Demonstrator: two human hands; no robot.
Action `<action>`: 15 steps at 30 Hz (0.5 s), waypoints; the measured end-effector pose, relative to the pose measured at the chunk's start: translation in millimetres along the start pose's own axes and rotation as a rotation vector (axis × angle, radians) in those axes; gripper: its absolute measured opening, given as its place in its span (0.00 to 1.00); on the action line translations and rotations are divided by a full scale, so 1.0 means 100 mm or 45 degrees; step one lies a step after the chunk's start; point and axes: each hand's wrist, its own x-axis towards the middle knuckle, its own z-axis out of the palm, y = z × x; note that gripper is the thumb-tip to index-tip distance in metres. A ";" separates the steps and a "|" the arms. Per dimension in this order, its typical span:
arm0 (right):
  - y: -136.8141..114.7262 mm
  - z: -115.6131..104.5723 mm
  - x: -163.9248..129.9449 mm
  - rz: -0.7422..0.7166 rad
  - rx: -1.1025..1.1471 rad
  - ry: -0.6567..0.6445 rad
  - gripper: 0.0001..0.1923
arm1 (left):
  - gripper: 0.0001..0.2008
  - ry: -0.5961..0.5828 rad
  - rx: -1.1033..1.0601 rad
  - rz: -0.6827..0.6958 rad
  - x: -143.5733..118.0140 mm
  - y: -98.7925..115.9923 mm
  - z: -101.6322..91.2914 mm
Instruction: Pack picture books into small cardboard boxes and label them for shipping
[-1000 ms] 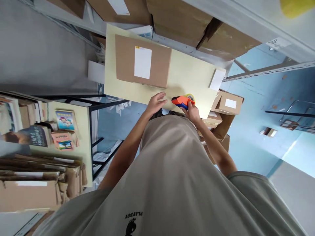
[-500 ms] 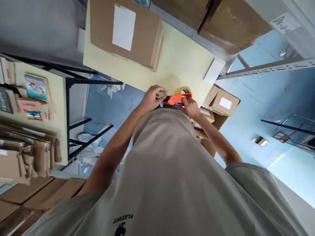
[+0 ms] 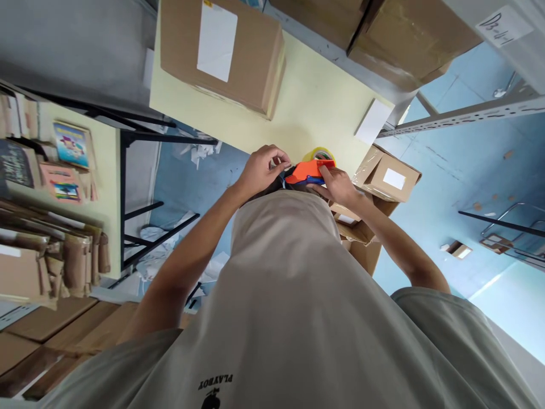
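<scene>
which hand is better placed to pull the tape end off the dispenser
Probably the left hand: its fingertips are pinched at the front end of the orange tape dispenser, while the right hand is wrapped on the dispenser's body, steadying it over the table.

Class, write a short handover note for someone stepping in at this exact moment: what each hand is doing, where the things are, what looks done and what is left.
Right hand: grips the orange tape dispenser at the near edge of the pale yellow table.
Left hand: fingers pinched at the dispenser's front end; whether they hold the tape end cannot be seen.
Things: a cardboard box with a white label sits at the far left of the table, apart from both hands. A white slip lies at the table's right edge.
Done: dispenser in hand.
Left: no tape is seen drawn out toward the box yet.
</scene>
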 end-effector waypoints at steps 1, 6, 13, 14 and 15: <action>-0.02 -0.02 0.02 -0.002 -0.016 -0.026 0.49 | 0.06 0.009 0.003 0.001 0.00 -0.02 -0.01; -0.11 -0.20 0.08 0.010 -0.119 -0.160 0.45 | 0.06 0.038 -0.004 -0.002 -0.03 -0.19 0.03; 0.28 -0.37 -0.02 0.270 -0.091 -0.074 0.38 | 0.07 0.349 -0.103 -0.188 0.03 -0.95 -0.14; 0.35 -0.37 0.01 0.309 -0.066 -0.028 0.38 | 0.07 0.400 -0.114 -0.218 0.08 -1.09 -0.17; 0.39 -0.36 0.07 0.336 -0.046 0.022 0.38 | 0.06 0.440 -0.127 -0.240 0.16 -1.23 -0.20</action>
